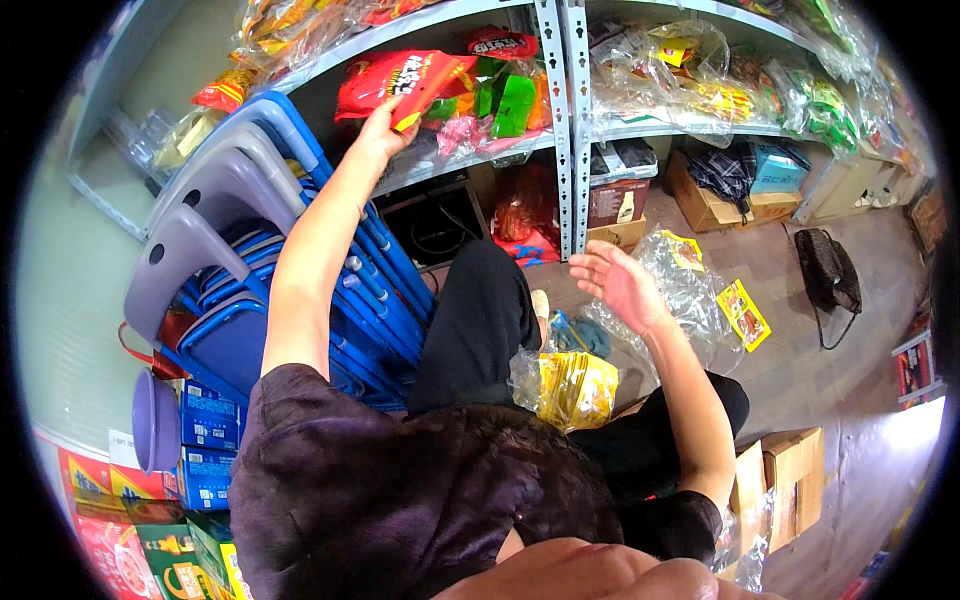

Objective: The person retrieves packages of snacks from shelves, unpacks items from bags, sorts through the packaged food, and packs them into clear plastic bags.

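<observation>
My left hand point(386, 129) grips the lower edge of a red plastic snack packet point(401, 82) that bears writing. The packet is at the front of a metal shelf point(465, 154); whether it rests on the shelf I cannot tell. Green packets point(514, 105) and a pink plastic bag point(459, 135) sit on the shelf to its right. My right hand point(619, 285) is raised with fingers apart and nothing in it. Below it, a clear plastic bag point(675, 300) with yellow labels lies on the floor. A clear bag of yellow packets point(576, 390) is between my legs.
Folded blue chairs point(217, 180) lean at my left. A perforated steel post point(566, 135) divides the shelves. Past it are bagged snacks point(720, 97), an open carton point(701, 199) and a dark woven bag point(825, 274). Another carton point(795, 487) stands at my lower right.
</observation>
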`<action>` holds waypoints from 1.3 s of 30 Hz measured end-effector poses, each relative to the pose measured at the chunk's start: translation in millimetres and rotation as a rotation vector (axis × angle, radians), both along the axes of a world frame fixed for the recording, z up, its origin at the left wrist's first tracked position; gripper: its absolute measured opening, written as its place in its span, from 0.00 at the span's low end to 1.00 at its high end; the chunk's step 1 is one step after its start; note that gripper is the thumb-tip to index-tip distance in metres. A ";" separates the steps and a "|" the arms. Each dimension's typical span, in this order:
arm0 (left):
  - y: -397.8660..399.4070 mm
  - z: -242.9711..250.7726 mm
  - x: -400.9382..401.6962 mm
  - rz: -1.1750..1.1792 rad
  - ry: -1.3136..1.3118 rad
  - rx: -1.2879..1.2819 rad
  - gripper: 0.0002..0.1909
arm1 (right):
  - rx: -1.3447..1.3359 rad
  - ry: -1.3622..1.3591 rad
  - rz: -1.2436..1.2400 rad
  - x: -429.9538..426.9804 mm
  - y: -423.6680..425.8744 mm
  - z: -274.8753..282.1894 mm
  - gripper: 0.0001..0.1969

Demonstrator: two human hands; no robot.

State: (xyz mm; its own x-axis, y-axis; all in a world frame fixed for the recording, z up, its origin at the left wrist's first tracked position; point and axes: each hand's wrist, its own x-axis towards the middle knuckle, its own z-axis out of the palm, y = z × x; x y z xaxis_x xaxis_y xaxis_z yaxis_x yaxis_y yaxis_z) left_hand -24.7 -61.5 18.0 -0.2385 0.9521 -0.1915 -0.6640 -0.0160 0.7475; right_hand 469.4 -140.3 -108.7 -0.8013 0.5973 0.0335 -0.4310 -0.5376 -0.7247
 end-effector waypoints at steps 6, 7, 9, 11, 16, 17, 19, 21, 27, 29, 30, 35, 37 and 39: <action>53.4 47.2 -21.8 -0.013 0.160 0.078 0.22 | 0.072 -0.076 0.028 10.4 -4.2 -10.5 0.21; 61.4 53.0 -35.7 -0.092 0.115 0.093 0.21 | 0.066 -0.124 0.042 11.8 -5.7 -12.5 0.20; 81.7 56.1 -50.7 -0.228 0.046 0.081 0.20 | 0.041 -0.170 0.061 15.8 -8.6 -19.2 0.18; 110.3 50.5 -41.8 -0.277 0.151 -0.042 0.17 | 0.038 -0.245 0.029 27.4 -6.4 -29.2 0.18; 157.5 50.0 -47.0 0.012 0.541 -0.210 0.15 | 0.349 -0.552 0.103 65.3 17.2 -42.2 0.19; 162.0 52.3 -59.7 0.035 0.587 -0.199 0.15 | 0.270 -0.588 -0.078 73.0 16.4 -53.2 0.18; 167.6 75.4 -91.3 0.095 0.633 -0.191 0.16 | 0.198 -0.559 -0.236 90.3 26.6 -63.8 0.21; 172.3 93.2 -103.1 0.150 0.662 -0.178 0.17 | 0.257 -0.614 -0.341 108.8 34.7 -73.4 0.24; 163.9 86.8 -98.4 0.276 0.834 -0.168 0.19 | 0.239 -0.629 -0.395 144.8 26.4 -75.9 0.21; 151.6 78.6 -103.9 0.360 1.031 -0.140 0.20 | 0.282 -0.619 -0.388 144.8 23.8 -74.9 0.20; 144.4 56.7 -74.7 0.443 1.163 -0.085 0.20 | 0.289 -0.635 -0.389 147.0 20.8 -69.9 0.20; 38.0 -32.5 144.6 0.847 1.935 0.726 0.22 | 0.014 -0.546 -0.431 136.9 11.8 -36.3 0.12; -30.0 -63.5 253.0 0.169 1.830 0.694 0.17 | 0.044 -0.590 -0.383 137.3 15.2 -37.7 0.11; -73.0 -126.3 331.0 -0.572 1.689 0.619 0.14 | 0.047 -0.624 -0.413 149.8 10.6 -40.2 0.11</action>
